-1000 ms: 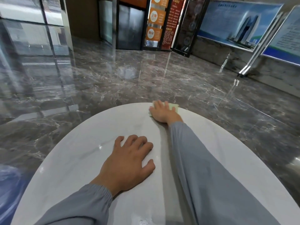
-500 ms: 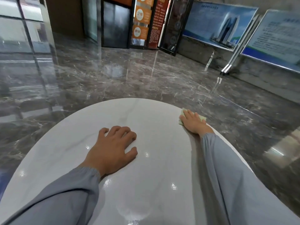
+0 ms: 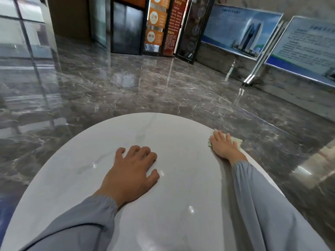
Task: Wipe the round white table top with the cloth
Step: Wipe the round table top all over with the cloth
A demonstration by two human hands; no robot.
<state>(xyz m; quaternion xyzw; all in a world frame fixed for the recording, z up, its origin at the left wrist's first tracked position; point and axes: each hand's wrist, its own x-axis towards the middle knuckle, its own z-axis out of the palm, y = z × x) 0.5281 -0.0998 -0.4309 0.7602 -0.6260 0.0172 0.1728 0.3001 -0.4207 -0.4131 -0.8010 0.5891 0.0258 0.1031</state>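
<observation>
The round white table top (image 3: 145, 127) fills the lower half of the view, glossy with faint grey veins. My right hand (image 3: 223, 144) lies flat on a pale green cloth (image 3: 237, 142) at the table's right rim, pressing it down; most of the cloth is hidden under the palm. My left hand (image 3: 131, 171) rests palm down near the middle of the table, fingers spread and slightly curled, holding nothing. Both arms wear grey-blue sleeves.
Dark polished marble floor (image 3: 145, 87) surrounds the table. Display boards on metal stands (image 3: 241, 31) line the right wall. A dark doorway with orange signs (image 3: 155, 24) stands at the back, and glass panels (image 3: 21, 33) run along the left.
My right hand has slid the cloth from the table's far edge round to the right rim. The left hand stays planted on the table; the view has turned a little.
</observation>
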